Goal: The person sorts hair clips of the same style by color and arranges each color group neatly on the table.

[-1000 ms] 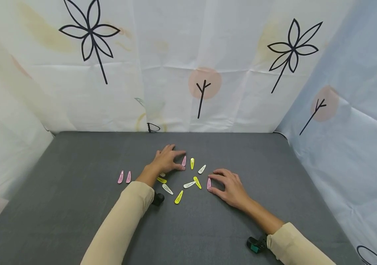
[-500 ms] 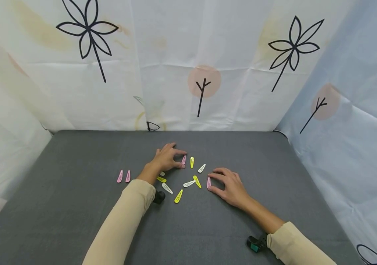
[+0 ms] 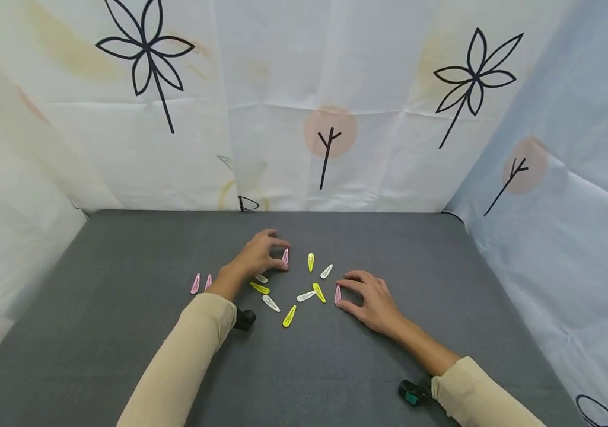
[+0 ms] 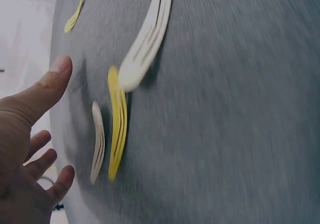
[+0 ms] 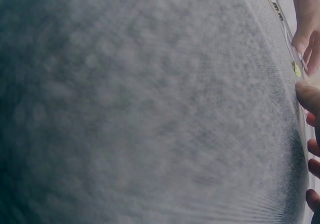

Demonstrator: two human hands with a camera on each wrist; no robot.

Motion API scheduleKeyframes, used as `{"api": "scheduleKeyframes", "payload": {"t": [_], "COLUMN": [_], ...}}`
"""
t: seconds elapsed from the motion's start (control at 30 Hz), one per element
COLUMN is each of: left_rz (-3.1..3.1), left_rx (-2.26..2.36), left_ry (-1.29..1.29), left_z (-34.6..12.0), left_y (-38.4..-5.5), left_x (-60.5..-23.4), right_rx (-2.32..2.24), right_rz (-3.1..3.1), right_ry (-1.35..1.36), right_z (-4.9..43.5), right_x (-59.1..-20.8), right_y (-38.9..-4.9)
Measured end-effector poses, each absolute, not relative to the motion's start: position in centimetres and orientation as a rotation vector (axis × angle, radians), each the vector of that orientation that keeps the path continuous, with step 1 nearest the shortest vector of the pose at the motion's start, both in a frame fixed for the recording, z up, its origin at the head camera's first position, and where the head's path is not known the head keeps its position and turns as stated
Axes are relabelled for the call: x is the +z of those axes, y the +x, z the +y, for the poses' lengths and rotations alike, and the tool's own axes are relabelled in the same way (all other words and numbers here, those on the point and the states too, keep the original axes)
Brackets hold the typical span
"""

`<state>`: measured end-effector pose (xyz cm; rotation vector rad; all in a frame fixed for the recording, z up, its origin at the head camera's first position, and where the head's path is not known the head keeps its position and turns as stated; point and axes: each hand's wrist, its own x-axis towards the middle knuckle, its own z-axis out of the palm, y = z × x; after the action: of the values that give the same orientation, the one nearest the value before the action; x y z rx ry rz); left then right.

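Observation:
My left hand (image 3: 260, 254) pinches a pink snap hair clip (image 3: 285, 257) by its two ends, between thumb and a finger. Further right, my right hand (image 3: 371, 300) holds another pink hair clip (image 3: 338, 294) the same way, end to end. Between the hands are a yellow clip (image 3: 311, 262), a white clip (image 3: 327, 271), and a white clip (image 3: 306, 296) touching a yellow one (image 3: 319, 293). Below the left wrist are a yellow clip (image 4: 118, 126) and white clips (image 4: 145, 44). Neither wrist view shows the pink clips.
Two pink clips (image 3: 195, 283) lie left of the left forearm, one partly covered by it. A yellow clip (image 3: 289, 316) is nearest the front. The grey table (image 3: 336, 379) ends at a white patterned cloth backdrop (image 3: 282, 142), with cloth at both sides.
My left hand has shifted left a little, carrying its pink clip away from the yellow clip beside it. The right hand stays in place with its clip.

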<state>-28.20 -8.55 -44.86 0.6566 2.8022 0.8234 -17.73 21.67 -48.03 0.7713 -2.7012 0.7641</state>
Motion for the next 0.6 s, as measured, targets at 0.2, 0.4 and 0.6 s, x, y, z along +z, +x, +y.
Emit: {"api": "scheduleKeyframes", "payload": {"t": [0.2,0.4,0.6], "left_rz": [2.845,2.879,2.908], "left_rx": [0.864,0.84,0.749], "left_ry": [0.686,0.635,0.61], "left_z": [-11.3,-14.0,-15.8], "left_y": [-27.7,-26.7,-25.7], "left_x": [-44.5,-44.0,-43.5], "right_rx": [0.761,0.769,0.775], "right_rz": [-2.715,-2.704,-2.687], "right_ry": [0.769,0.781,0.785], "right_z": [21.6,21.4,21.4], "right_x": [-47.9,-47.9,-48.1], "right_y": [-17.7,-17.7,-17.7]}}
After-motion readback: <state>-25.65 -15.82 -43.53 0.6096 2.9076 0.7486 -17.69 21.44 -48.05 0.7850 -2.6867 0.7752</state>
